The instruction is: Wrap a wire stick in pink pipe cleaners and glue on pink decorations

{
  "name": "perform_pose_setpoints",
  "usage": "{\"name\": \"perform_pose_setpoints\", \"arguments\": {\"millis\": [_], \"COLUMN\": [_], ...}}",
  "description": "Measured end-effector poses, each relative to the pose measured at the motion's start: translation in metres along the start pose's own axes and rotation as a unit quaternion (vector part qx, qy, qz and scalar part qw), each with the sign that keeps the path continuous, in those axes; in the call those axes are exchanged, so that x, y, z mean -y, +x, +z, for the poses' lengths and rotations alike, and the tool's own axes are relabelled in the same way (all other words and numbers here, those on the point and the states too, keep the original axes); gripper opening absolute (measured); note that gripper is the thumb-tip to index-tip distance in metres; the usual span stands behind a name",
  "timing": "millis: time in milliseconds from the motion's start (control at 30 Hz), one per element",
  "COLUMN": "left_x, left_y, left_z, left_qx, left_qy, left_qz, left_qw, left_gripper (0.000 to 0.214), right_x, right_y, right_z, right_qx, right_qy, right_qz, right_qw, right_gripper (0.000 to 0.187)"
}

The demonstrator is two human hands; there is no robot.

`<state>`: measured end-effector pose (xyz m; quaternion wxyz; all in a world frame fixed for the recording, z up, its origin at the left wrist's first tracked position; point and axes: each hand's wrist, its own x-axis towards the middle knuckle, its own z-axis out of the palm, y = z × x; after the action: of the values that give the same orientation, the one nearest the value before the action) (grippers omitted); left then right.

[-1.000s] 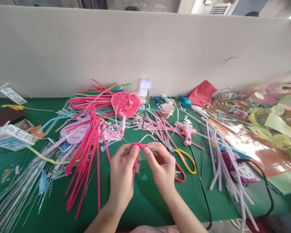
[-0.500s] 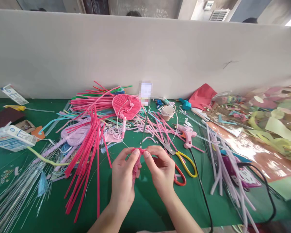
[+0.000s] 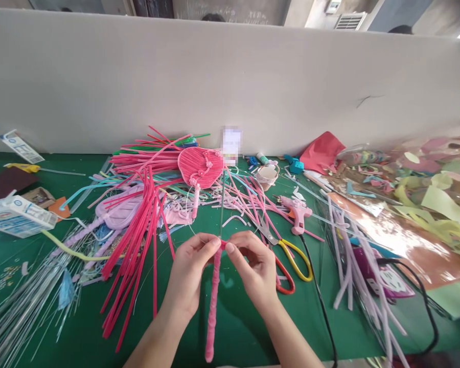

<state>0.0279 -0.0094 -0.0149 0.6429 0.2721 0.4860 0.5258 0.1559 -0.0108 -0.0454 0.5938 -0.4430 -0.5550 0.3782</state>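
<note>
My left hand (image 3: 191, 271) pinches a pink pipe cleaner between thumb and forefinger, at the top of a handle wrapped in pink pipe cleaner (image 3: 212, 312). The handle hangs down toward me, its lower end rounded. My right hand (image 3: 253, 268) is closed on the same strand just to the right, thumb against forefinger. A thin straight wire (image 3: 222, 204) rises from between the hands, and a faint wire hoop curves out on either side of it. Beyond the hands lies a pink fan-shaped piece (image 3: 200, 167) with small flowers and a wrapped handle.
Red and pink pipe cleaners (image 3: 138, 255) spread at left, beside a lilac fan shape (image 3: 117, 207) and loose wires (image 3: 26, 306). Scissors (image 3: 296, 260), a pink glue gun (image 3: 298, 212) with its cord and lilac pipe cleaners (image 3: 341, 250) lie at right. A white partition (image 3: 230, 76) stands behind.
The pink handle has swung out from behind my left hand and now hangs in full view below my fingers. The wire hoop has turned and looks narrower.
</note>
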Motion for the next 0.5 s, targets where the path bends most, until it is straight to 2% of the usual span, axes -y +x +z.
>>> {"name": "perform_pose_setpoints", "arguments": {"millis": [133,233,333,433,500], "left_x": [0.000,0.004,0.008,0.012,0.013], "left_y": [0.003,0.008,0.011,0.009,0.007], "left_z": [0.001,-0.002,-0.008,-0.013,-0.015], "left_qx": [-0.021,-0.025,0.007,0.054,0.080], "left_qy": [-0.001,0.011,0.026,0.049,0.088], "left_qz": [0.003,0.012,0.018,0.008,-0.006], "left_qw": [1.000,1.000,0.999,0.997,0.993], "left_gripper": [0.018,0.018,0.025,0.038,0.038], "right_x": [-0.003,-0.005,-0.009,-0.015,-0.017], "right_y": [0.000,0.001,0.001,0.001,0.002], "right_z": [0.003,0.006,0.008,0.010,0.010], "right_qx": [0.002,-0.001,-0.021,-0.051,-0.065], "right_qy": [0.014,0.029,0.074,0.121,0.139], "right_qz": [0.023,0.078,0.136,0.168,0.180], "right_qw": [1.000,0.997,0.988,0.977,0.972], "right_gripper": [0.018,0.023,0.028,0.029,0.028]}}
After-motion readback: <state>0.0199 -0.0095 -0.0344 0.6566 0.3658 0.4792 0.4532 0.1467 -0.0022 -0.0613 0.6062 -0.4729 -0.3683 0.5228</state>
